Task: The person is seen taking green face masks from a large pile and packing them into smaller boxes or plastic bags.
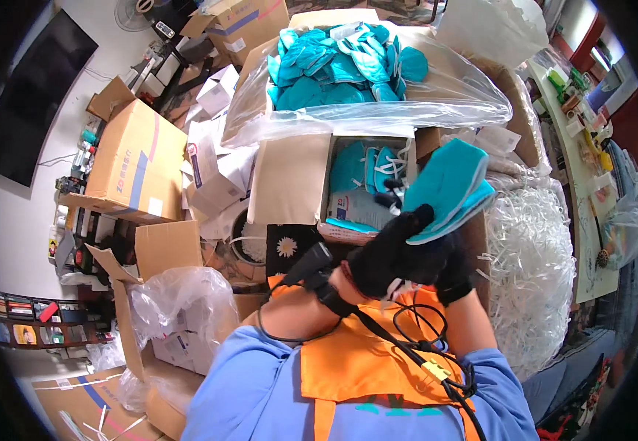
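My left hand (385, 257), in a black glove, is closed on a small stack of teal folded face masks (447, 180) held up above the work area. Close against it is my right hand (447, 264), also gloved in black, under the lower end of the stack; its fingers are hidden and slightly blurred. Just beyond my hands stands an open small carton (289, 180), its flap folded out to the left. Inside lie teal masks with white straps (367, 169) and a clear printed bag (363, 208).
Behind the carton, loose teal masks (334, 66) are heaped in a large box lined with clear plastic (451, 110). White shredded strips (528, 272) fill a bag at right. Cardboard boxes (139, 158) and white small boxes (220, 176) crowd the left. A black cable (407, 353) hangs across my apron.
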{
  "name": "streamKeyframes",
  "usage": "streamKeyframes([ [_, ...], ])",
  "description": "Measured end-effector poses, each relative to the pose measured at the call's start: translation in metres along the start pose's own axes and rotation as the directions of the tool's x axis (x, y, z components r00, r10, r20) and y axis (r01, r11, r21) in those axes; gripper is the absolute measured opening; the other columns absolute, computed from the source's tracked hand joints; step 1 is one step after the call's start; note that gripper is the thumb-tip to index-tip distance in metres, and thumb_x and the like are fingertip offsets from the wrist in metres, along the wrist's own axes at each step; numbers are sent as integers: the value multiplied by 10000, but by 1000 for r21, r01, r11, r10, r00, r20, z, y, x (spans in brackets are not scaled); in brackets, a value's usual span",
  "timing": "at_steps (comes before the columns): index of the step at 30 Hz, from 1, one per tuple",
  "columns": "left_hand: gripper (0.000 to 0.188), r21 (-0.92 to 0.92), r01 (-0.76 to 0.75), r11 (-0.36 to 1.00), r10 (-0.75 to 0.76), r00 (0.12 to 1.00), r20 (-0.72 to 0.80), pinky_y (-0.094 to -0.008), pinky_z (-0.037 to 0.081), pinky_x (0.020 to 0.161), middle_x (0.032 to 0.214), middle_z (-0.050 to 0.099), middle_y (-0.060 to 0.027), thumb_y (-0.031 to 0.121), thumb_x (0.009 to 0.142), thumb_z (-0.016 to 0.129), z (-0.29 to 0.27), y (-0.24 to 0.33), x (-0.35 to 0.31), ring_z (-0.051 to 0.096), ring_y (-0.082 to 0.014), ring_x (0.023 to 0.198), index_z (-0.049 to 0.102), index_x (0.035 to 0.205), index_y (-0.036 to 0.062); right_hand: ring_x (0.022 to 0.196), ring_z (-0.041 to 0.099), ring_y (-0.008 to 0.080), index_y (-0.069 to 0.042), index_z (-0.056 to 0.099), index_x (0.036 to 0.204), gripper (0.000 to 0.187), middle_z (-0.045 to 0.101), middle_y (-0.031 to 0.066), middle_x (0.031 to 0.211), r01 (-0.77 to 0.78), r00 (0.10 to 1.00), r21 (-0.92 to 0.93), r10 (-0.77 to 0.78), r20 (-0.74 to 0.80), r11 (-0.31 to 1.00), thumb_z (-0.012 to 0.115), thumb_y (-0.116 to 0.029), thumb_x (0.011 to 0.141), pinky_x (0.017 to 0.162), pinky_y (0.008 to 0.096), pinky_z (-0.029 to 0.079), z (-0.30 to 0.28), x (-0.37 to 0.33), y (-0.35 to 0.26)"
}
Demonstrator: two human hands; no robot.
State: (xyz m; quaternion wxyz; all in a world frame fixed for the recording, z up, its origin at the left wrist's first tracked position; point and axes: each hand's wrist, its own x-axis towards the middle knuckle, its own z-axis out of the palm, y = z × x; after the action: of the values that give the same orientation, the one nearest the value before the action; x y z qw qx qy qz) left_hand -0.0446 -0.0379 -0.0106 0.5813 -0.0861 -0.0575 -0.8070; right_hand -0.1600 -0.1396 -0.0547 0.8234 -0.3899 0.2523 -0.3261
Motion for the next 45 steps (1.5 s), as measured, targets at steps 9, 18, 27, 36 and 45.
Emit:
streamKeyframes([
  [9,456,754,-317,576,551,831,-72,-299,467,928,1174,579,-117,367,995,457,-77,25,-26,560,-177,1080,465,1321,48,676,585,90,-65,634,1010,225,620,-3,819,-117,989,-131,128,79,984,659,-211,841,612,240,476,61,27,-33],
  [18,379,935,62,-350,607,775,176,-330,493,831,1089,620,-88,225,890,645,-5,61,-50,600,-178,931,562,1195,18,531,388,10,-89,643,997,236,537,-74,712,-118,981,-482,177,79,868,702,-215,807,482,181,296,68,31,-49],
  [27,359,625,287,-726,557,778,290,-358,521,711,1042,642,-199,185,917,615,-27,76,-62,650,-319,865,545,1216,-1,695,596,93,-34,622,1045,197,623,12,833,-153,905,-596,355,237,788,628,-139,879,589,234,468,58,6,-17],
  [36,291,644,276,-714,598,719,354,-436,438,914,1117,574,-181,122,950,543,-25,15,-54,569,-357,996,523,1218,10,959,596,162,-5,533,1239,329,618,58,1096,152,985,-396,-104,140,906,562,-67,917,805,280,486,34,7,-15],
  [45,310,999,-38,-14,534,844,40,-360,411,980,1258,511,-173,194,995,451,-96,-30,-64,509,-273,1132,527,1254,42,1159,529,219,-55,446,1330,431,528,121,1269,271,963,-234,-260,78,934,524,-69,907,959,334,453,-105,96,-69],
])
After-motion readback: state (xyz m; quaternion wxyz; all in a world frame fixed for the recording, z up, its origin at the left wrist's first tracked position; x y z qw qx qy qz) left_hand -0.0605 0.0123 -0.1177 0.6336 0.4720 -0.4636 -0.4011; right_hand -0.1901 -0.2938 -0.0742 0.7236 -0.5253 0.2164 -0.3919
